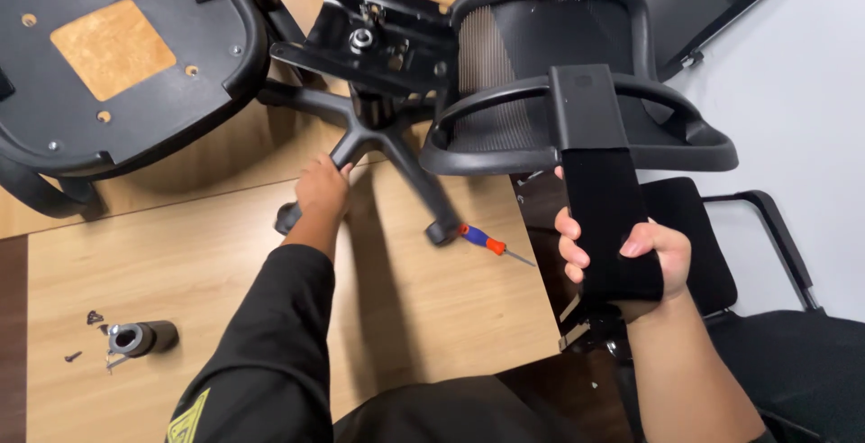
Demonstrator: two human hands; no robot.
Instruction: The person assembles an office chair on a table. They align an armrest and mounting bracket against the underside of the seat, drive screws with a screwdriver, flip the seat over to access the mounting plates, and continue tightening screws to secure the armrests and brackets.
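My right hand [631, 258] grips the flat black support bar [602, 200] of a mesh chair backrest [550, 73], holding it up off the table's right edge. My left hand [322, 189] rests on one leg of the black star-shaped chair base [360, 132], which lies on the wooden table [432, 317]. A black metal seat mechanism plate [374, 33] sits on top of the base's centre column, just left of the backrest.
An upturned black seat with a wooden patch [113, 46] lies at the far left. A blue and orange screwdriver [491, 245] lies near a caster. A short black cylinder [142, 337] and loose screws [74, 356] lie at the near left. Another black chair [766, 254] stands right.
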